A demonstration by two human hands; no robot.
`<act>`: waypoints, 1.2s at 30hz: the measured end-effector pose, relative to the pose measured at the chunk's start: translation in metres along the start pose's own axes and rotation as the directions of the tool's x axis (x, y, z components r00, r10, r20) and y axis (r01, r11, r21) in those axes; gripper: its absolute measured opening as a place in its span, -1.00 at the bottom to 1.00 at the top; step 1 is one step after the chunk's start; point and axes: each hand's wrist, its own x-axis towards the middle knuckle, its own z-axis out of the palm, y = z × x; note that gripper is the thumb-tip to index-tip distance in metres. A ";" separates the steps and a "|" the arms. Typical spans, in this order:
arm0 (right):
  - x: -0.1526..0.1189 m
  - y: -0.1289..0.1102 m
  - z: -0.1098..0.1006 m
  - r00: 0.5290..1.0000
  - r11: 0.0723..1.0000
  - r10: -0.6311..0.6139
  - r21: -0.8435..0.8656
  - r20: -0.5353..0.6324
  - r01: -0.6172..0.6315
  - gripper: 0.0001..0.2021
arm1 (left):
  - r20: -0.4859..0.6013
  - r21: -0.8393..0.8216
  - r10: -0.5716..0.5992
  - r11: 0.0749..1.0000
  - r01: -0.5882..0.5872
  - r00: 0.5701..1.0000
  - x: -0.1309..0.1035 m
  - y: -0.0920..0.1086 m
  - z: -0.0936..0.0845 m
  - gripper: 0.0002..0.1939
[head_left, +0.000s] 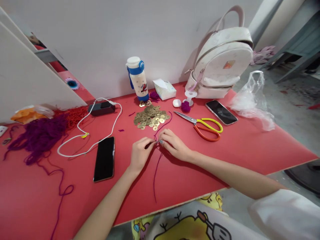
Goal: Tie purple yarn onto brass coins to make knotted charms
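Both hands are meeting over the red table, just on your side of the brass-coloured discs. Your left hand is pinching the purple cord between thumb and fingertips. Your right hand is curling its fingers at the same spot; can't tell if it's gripping. Cord is running through there, one end trailing toward you, the other lying near the scissors.

Looks like you're doing fine fingertip work on the cord, maybe knotting; the contact point is too small to confirm. Next move is calling for a firm pinch and free-running ends.

Counts, going outward: discs are overlapping too much to count. One pair of scissors is lying right. Two purple balls, one white spool, one bottle and one tissue packet are sitting behind. Two phones are flanking you. One backpack is standing back right; one purple tangle is lying far left.
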 end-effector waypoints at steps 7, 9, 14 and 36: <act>-0.001 0.002 -0.002 0.993 0.965 0.115 0.240 -0.014 -0.108 -0.73 | 0.111 0.282 0.497 0.815 -0.506 0.861 -0.004 0.000 -0.002 -0.81; -0.001 0.004 0.000 0.966 0.903 0.259 0.354 -0.001 -0.242 -0.72 | 0.082 0.271 0.571 0.776 -0.569 0.817 -0.005 0.002 -0.003 -0.84; -0.001 0.004 0.007 0.905 0.730 0.408 0.554 0.118 -0.401 -0.68 | -0.080 0.208 0.647 0.755 -0.622 0.758 -0.009 0.003 -0.001 -0.93; 0.004 0.015 -0.002 0.995 0.983 0.088 0.161 0.043 -0.094 -0.76 | -0.091 -0.450 -0.086 0.892 0.036 0.992 -0.001 0.011 0.006 -0.93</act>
